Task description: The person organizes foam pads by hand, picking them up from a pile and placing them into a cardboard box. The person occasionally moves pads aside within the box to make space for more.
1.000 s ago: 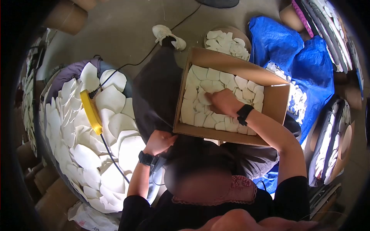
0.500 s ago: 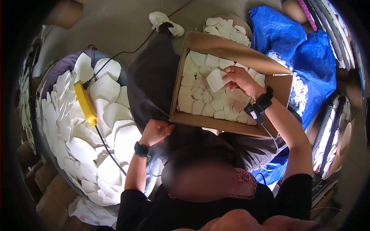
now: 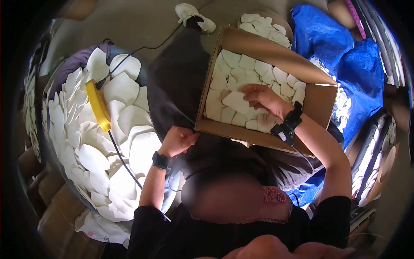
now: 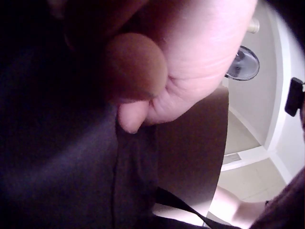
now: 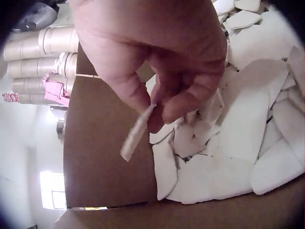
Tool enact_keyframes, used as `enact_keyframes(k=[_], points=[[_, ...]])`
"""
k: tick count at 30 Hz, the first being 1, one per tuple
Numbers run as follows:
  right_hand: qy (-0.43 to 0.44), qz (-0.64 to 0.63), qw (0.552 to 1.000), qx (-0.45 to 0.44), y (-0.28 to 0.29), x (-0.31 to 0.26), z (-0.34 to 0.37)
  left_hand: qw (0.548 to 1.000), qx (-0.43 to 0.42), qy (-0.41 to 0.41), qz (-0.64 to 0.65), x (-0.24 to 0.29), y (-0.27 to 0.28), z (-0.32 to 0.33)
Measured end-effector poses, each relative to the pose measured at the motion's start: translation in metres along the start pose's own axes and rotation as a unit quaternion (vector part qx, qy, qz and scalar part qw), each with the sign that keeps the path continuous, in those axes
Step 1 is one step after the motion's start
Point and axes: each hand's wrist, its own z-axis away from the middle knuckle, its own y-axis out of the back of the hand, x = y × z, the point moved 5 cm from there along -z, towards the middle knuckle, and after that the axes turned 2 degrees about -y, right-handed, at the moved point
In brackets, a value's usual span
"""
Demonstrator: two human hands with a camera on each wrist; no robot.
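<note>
White piece [image 3: 235, 102], thin and flat, is located inside the cardboard box [image 3: 320, 101], over a bed of similar white pieces [image 3: 227, 59]. Right hand [image 3: 268, 100] pinches it near one edge between thumb and fingers; the right wrist view shows it nearly edge-on, tilted downward from the fingertips. Whether its far edge touches the pieces beneath cannot be determined.

Left hand [image 3: 178, 141] rests against the dark trousers [image 3: 177, 82], near the box's lower left corner. Its fingers are curled inward; whether they hold anything cannot be told from either view.

Box stands open and tilted in front of the seated person. Inside, the pieces lie closely fitted, larger ones along the left side and smaller, irregular ones toward the right.

To the person's left, larger curved white pieces [image 3: 92, 157] fill a broad round container. Upon them lies a yellow device [image 3: 98, 106] with a black cable [image 3: 121, 154] running from its lower end. Beyond the box is a round tray of further white pieces [image 3: 266, 29]; to its right, a crumpled blue sheet [image 3: 322, 35]. Both wrists carry black strapped devices. A fan [image 4: 244, 64] appears in the left wrist view.
</note>
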Motion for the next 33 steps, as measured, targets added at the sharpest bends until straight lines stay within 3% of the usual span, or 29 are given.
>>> enact_keyframes(k=[9,11,20,24,29,33], points=[[0.020,0.176,0.982,-0.061,-0.042,-0.001,-0.007,1.000,-0.010,0.002,-0.003,-0.003,0.000,-0.001],[0.057,0.212,0.974,-0.057,-0.049,0.008,-0.017,1.000,-0.005,-0.002,0.012,-0.002,0.000,0.000],[0.132,0.225,0.965,-0.023,-0.053,0.002,-0.023,1.000,-0.013,0.005,0.002,-0.003,-0.001,0.000],[0.121,0.239,0.963,-0.027,-0.061,0.000,-0.023,1.000,-0.016,0.013,0.014,-0.002,0.000,0.001],[0.233,0.380,0.893,0.067,-0.068,-0.004,-0.023,1.000,-0.010,0.013,0.022,-0.001,0.000,0.002],[0.217,0.336,0.911,0.096,-0.066,-0.006,-0.024,1.000,-0.017,0.008,0.005,0.003,0.002,0.003]])
